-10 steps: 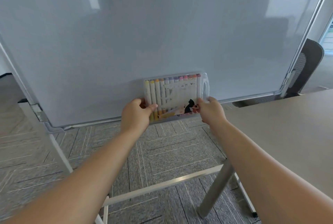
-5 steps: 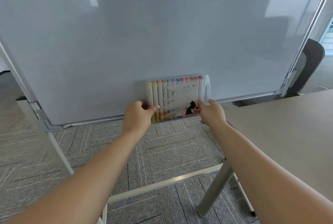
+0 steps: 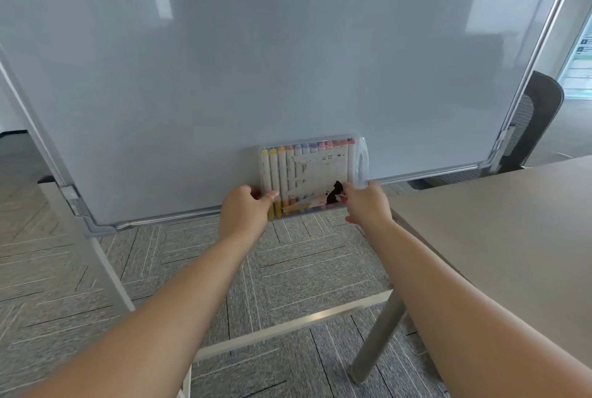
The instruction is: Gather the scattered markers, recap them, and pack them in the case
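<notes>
Step, as judged: packing looks done. The case (image 3: 312, 173) is full w/ lid on, so what's left is prob. to check the latch and set it down.

How to do it well, L to R:
- L side: press the corner seam firm and feel for the snap. Clear plastic flexes, so don't squeeze the mid-panel.
- Centre: the markers (image 3: 282, 170) sit in a row, caps up, yellow thru red. Hold the case level so none rattle or shed a cap.
- R side: the table (image 3: 499, 221) is near and is the obvious spot to lay it flat. Mind the table edge.

Pose, L to R:
- left hand (image 3: 245, 213): arm out straight, grips the case's lower-L corner. Thumb (image 3: 270, 195) lies on the front face, other fingers curl behind.
- Case is upright, in front of the whiteboard (image 3: 256, 61) at its bottom rail. Can't tell if it touches the board.
- right hand (image 3: 365, 205): arm out, clamps the lower-R corner, fingers wrap the edge, fingertips on the front.
</notes>
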`<act>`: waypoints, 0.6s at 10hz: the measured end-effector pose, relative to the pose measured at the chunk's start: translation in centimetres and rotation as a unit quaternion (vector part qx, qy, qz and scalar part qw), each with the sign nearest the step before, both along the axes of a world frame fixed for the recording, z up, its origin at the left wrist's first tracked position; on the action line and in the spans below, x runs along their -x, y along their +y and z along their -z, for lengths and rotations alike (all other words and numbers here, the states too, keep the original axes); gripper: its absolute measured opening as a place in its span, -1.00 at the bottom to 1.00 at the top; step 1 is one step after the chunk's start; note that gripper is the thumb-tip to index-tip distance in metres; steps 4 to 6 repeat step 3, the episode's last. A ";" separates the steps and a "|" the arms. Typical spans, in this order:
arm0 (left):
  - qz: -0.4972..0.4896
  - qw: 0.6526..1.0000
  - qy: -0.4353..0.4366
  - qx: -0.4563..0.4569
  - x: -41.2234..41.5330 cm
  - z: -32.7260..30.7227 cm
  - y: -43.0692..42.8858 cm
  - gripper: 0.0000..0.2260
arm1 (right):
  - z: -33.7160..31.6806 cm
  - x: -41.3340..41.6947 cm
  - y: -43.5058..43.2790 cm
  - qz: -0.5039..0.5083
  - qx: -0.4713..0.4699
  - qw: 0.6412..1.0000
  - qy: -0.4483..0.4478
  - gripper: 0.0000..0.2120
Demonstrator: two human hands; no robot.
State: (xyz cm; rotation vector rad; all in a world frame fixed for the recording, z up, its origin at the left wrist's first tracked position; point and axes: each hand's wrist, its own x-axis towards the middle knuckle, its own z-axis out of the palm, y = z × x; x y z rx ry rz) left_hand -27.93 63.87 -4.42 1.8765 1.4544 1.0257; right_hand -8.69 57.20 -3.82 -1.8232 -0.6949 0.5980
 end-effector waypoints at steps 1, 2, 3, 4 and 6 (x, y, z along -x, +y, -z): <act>0.003 1.000 0.001 0.001 0.6 -0.3 -0.5 -0.66 | -0.1 0.1 -0.4 0.002 0.002 1.000 0.002 -0.72; 0.002 1.000 0.006 -0.005 1.3 -1.2 -1.6 -0.60 | -0.3 0.2 -0.8 0.018 -0.011 1.000 0.010 -0.59; -0.004 1.000 -0.009 0.005 1.8 -2.4 -3.4 -0.54 | -0.8 0.9 -1.8 0.024 -0.013 1.000 -0.004 -0.59; -0.004 1.000 -0.009 0.005 1.8 -2.4 -3.4 -0.54 | -0.8 0.9 -1.8 0.024 -0.013 1.000 -0.004 -0.59; -0.004 1.000 -0.009 0.005 1.8 -2.4 -3.4 -0.54 | -0.8 0.9 -1.8 0.024 -0.013 1.000 -0.004 -0.59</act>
